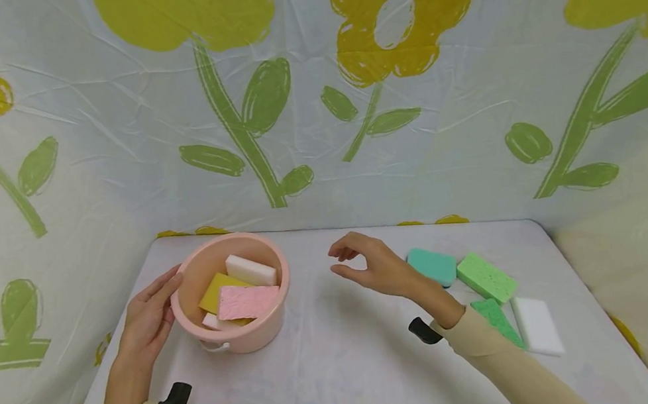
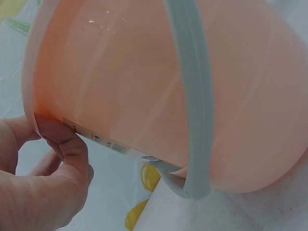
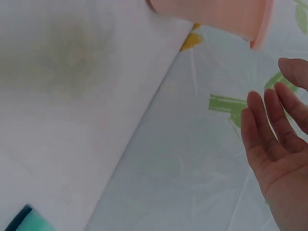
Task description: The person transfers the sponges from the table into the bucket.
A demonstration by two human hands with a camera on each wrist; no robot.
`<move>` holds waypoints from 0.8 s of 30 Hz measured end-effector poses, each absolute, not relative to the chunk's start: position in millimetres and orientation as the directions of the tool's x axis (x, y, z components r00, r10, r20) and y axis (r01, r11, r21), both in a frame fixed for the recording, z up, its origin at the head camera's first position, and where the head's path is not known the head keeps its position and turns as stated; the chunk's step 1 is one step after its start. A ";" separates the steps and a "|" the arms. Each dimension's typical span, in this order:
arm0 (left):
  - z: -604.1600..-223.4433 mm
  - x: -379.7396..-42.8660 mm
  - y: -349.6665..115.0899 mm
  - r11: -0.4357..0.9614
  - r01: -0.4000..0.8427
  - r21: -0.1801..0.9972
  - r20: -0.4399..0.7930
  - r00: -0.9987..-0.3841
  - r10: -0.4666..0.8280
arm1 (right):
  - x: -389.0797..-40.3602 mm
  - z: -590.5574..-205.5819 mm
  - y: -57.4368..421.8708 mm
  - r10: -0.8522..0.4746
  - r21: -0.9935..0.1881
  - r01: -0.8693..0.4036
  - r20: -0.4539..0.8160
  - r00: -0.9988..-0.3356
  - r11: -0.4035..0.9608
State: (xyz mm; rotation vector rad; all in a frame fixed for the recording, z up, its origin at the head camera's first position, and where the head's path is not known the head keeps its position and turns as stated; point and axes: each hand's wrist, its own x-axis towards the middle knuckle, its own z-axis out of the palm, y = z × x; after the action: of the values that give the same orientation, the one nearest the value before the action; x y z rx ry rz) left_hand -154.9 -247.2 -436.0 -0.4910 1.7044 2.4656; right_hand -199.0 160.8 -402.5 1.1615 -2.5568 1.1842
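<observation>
A pink bucket stands on the left of the table. Inside it lie a pink sponge, a yellow sponge and a white block, with another pale piece partly covered beneath. My left hand grips the bucket's rim on its left side; in the left wrist view the fingers curl at the rim of the bucket. To the right of the bucket, my right hand hovers above the table, thumb apart from bent fingers. Nothing lies in that right hand.
On the right of the table lie a teal sponge, a light green sponge, a green sponge partly behind my sleeve, and a white block. A flowered cloth hangs behind the table and at the sides.
</observation>
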 end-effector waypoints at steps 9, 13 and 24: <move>-435.0 -153.9 -247.8 -0.383 -0.252 0.889 -0.303 -0.950 -0.077 | -199.3 -408.1 186.4 -0.567 -0.626 -0.640 0.356 -0.743 0.446; -435.5 -154.3 -247.2 -0.390 -0.247 0.887 -0.299 -0.951 -0.077 | -198.8 -412.0 197.5 -0.547 -0.628 -0.630 0.359 -0.756 0.458; -436.6 -154.8 -247.2 -0.389 -0.257 0.885 -0.310 -0.947 -0.081 | -198.2 -425.3 228.0 -0.491 -0.630 -0.595 0.360 -0.793 0.500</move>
State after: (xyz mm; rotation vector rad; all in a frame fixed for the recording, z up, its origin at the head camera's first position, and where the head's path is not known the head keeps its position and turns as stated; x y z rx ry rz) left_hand -154.8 -247.2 -436.6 -0.4667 1.6721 2.4888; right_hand -198.2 228.0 -425.3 0.9481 -2.6030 1.1729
